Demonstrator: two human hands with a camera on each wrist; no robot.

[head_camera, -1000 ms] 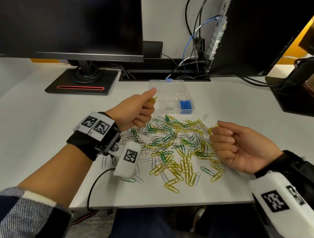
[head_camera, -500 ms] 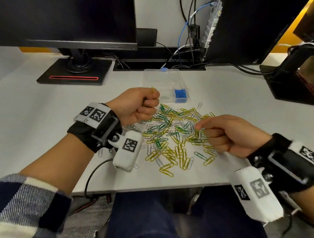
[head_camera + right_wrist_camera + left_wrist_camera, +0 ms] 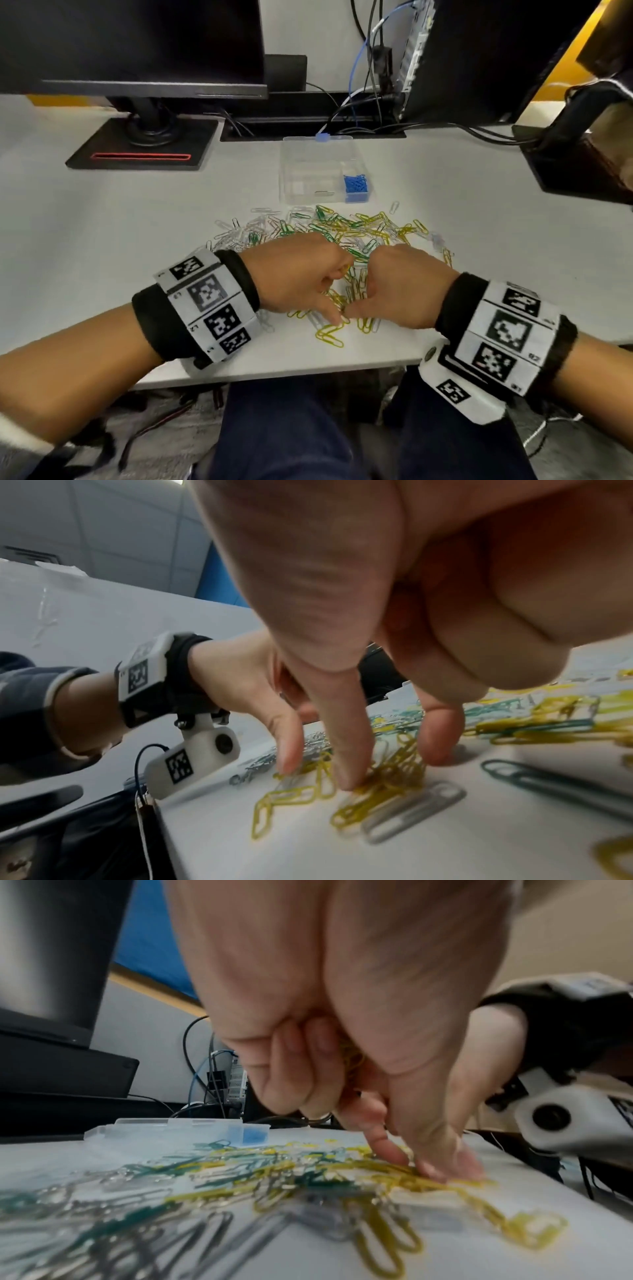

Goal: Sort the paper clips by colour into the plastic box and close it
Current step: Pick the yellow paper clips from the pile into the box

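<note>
Both wrist views are blurred, and the two hands cover the near middle of the heap, so the clips right under the palms cannot be seen. The monitor [image 3: 137, 44] at the back left and the dark computer case [image 3: 496, 58] at the back right are cut off by the top edge. The box's other compartments are too clear and glary to judge, apart from a faint clip or two.

The white desk [image 3: 85, 240] runs wide, with cables [image 3: 363, 113] trailing along its far edge between the screen stand and the case. The clear plastic box [image 3: 315, 168] lies open beyond the heap, its lid laid back toward the cables; blue paper clips [image 3: 357, 183] fill its near right compartment. The pile of paper clips [image 3: 342, 229], yellow, green and silver mixed, spreads just in front of the box toward the desk's near edge.

The left hand [image 3: 301, 274] and right hand [image 3: 400, 284] are down on the pile side by side, knuckles up, thumbs almost meeting. The left hand's outer fingers are curled over a wad of yellow clips [image 3: 352, 1056] in the palm while thumb and forefinger reach into the heap. The right hand's thumb and fingers [image 3: 346, 750] close on yellow paper clips [image 3: 387, 775] lying on the desk; whether any is actually pinched I cannot tell.
</note>
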